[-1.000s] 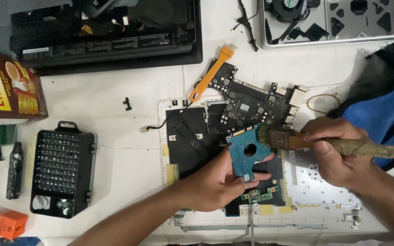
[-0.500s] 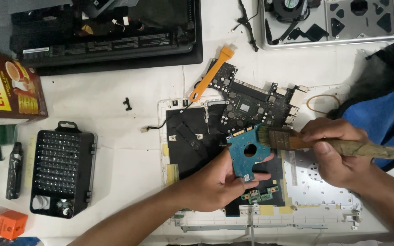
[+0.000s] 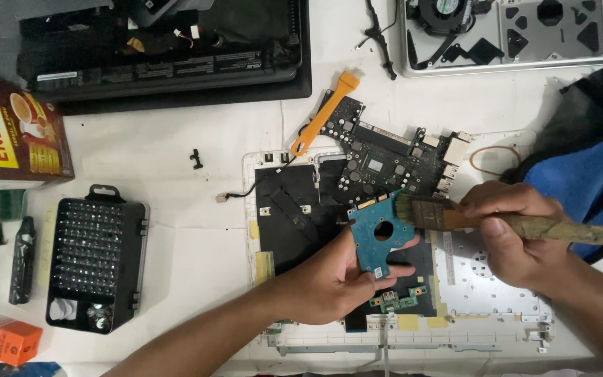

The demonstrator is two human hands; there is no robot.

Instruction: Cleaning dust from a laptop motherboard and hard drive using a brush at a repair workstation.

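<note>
My left hand [image 3: 333, 279] holds a small blue circuit board [image 3: 378, 230] with a round hole, tilted up over an opened white laptop shell [image 3: 486, 279]. My right hand [image 3: 518, 234] grips a worn paintbrush [image 3: 525, 223] by its wooden handle. Its dark bristles touch the blue board's upper right corner. A black mainboard [image 3: 385, 157] lies just behind the blue board. A small green board [image 3: 396, 301] sits below my left fingers.
An orange pry tool [image 3: 326, 112] rests at the mainboard's left. A black bit set case [image 3: 95, 262] and a screwdriver handle [image 3: 22, 258] lie left. A red box [image 3: 8, 132], a dismantled black laptop [image 3: 162, 49], a silver laptop base [image 3: 518, 31] and a blue cloth [image 3: 584, 167] ring the work area.
</note>
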